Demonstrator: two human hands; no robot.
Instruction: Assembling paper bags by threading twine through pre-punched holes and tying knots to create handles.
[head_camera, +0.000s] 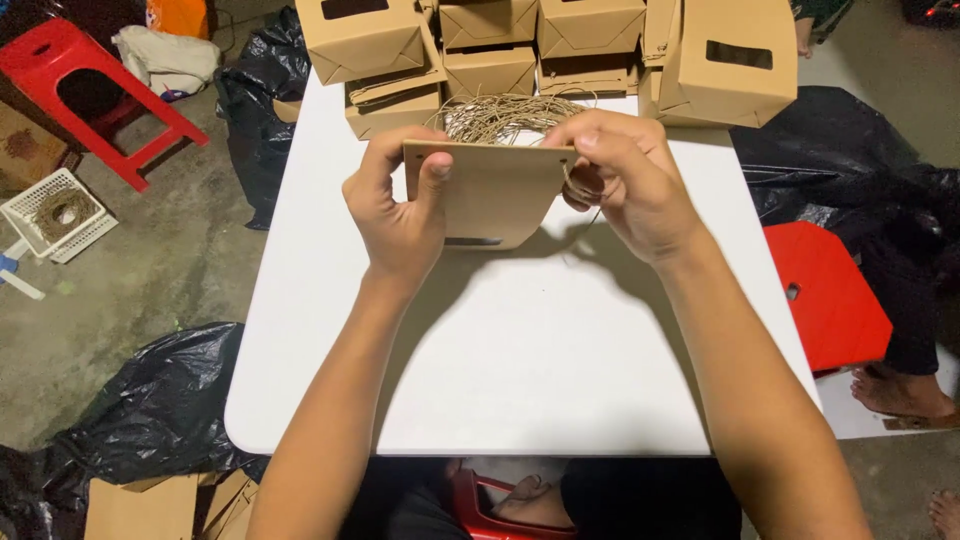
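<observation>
White tabletop (520, 370) fills my view. Above it, my left hand (398, 215) pinches the left edge of a flat brown cardboard piece (490, 195), while my right hand (625, 180) closes its fingertips on twine (505, 115) at the card's right corner. Folded cardboard boxes (490, 45) line the far edge; black bags (150, 410) lie on the floor.

Flat brown cardboard piece (495, 195) held upright above white table, between my hands. Top edge straight, small holes near upper corners, bottom corners rounded, narrow slot near bottom edge. My left hand (400, 215) grips it at 9 o'clock side, thumb on front face. My right hand (625, 185) pinches 3 o'clock upper corner, with thin tan twine (585, 190) at that corner.
</observation>
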